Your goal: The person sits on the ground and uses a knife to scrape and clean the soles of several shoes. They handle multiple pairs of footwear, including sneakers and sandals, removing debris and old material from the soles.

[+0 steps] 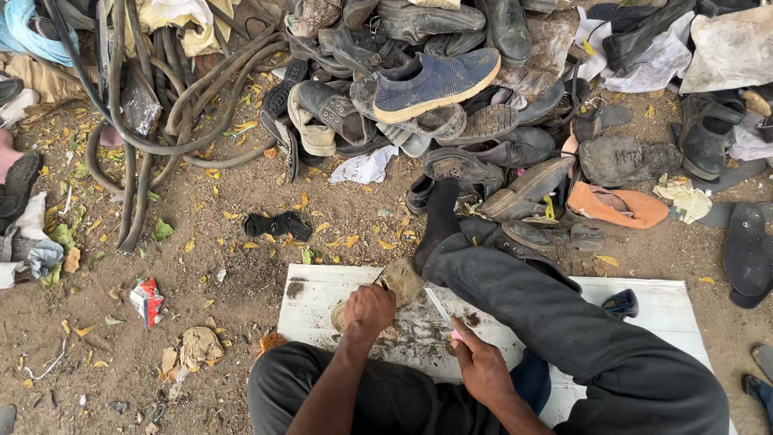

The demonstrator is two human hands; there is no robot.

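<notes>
Head view: left hand (369, 311) closed on worn, probably light, floppy shoe (396, 283), pressing its heel; right hand (480, 367) fisted round thin knife (441, 309).

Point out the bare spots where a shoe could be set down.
Bare dirt lies between the white board, the black socks and the rubber hoses. The board's right end is bare. The shoe pile is crowded.

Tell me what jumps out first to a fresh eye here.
The pile of worn shoes across the top, with a blue shoe lying on it. Low centre, a white board on the dirt, where the left hand presses a tan shoe and the right hand holds a knife. Black hoses tangle at top left.
</notes>
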